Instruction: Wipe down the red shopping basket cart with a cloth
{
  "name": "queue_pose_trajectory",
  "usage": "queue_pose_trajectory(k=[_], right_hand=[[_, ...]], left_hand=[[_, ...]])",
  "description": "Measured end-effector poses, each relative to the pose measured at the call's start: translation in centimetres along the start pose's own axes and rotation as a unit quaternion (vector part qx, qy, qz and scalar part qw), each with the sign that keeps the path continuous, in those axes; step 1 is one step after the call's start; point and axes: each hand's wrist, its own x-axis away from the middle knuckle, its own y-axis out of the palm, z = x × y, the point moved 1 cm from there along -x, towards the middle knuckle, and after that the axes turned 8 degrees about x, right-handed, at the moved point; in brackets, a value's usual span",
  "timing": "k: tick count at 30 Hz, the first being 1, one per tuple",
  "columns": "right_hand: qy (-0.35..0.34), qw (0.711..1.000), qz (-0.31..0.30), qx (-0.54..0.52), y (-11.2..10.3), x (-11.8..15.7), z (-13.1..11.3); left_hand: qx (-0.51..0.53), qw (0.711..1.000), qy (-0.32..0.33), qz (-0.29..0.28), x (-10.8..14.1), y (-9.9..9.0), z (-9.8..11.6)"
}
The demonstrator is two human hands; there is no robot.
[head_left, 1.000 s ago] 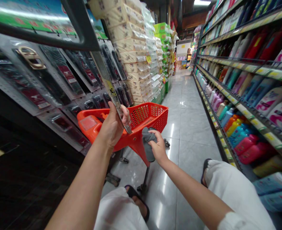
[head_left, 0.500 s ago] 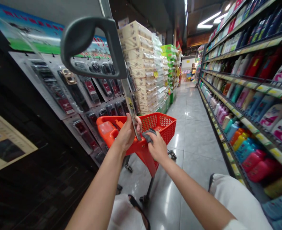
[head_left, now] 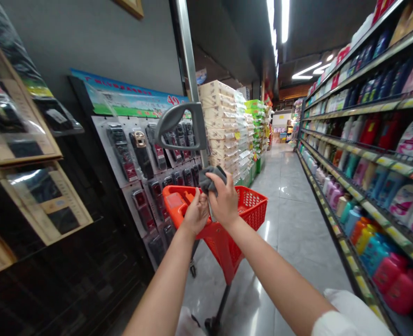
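Observation:
Upright in front of me stands what looks like a handsaw (head_left: 181,128), with a grey closed-loop handle at the top and a narrow metal blade seen nearly edge-on. My left hand (head_left: 197,212) is at the lower end of the blade, its fingers curled around it. A crumpled dark grey cloth (head_left: 208,179) is gripped in my right hand (head_left: 224,198), pressed against the blade just below the handle. The cloth and fingers hide part of the blade. Directly behind and below both hands is a red shopping cart (head_left: 255,212) with a perforated basket.
Packaged belts hang on a display board (head_left: 143,158) at the left, beside framed goods (head_left: 48,200) on a dark wall. Stacked tissue packs (head_left: 220,126) stand beyond the cart. Shelves of bottles (head_left: 367,154) line the right side of the grey tiled aisle (head_left: 287,200).
My right hand has moved the cloth up along the blade, from near its lower end to just under the handle. My left hand stays at the lower end. The view has tilted up and left.

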Motion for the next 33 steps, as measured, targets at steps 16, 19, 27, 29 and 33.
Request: queue_pose_trajectory(k=[16,19,27,29,33], right_hand=[[-0.133,0.988,0.066,0.031,-2.2,-6.2,-4.2],[-0.168,0.980,0.040,0.096,-2.7,-10.6,-6.8],[-0.172,0.974,0.108,0.103,-3.6,-14.7,-12.1],[-0.167,0.975,0.098,0.111,-3.2,-14.0,-13.4],[-0.234,0.957,0.023,0.172,-2.0,-11.9,-14.5]], left_hand=[[-0.045,0.998,0.032,-0.027,0.0,-1.6,0.8],[-0.072,0.997,0.030,-0.029,0.1,-1.6,0.6],[-0.109,0.992,0.034,-0.057,-0.1,-2.0,0.0],[-0.113,0.991,0.044,-0.061,-0.2,-1.9,-0.3],[-0.120,0.989,0.062,-0.066,-0.3,-1.3,-0.5]])
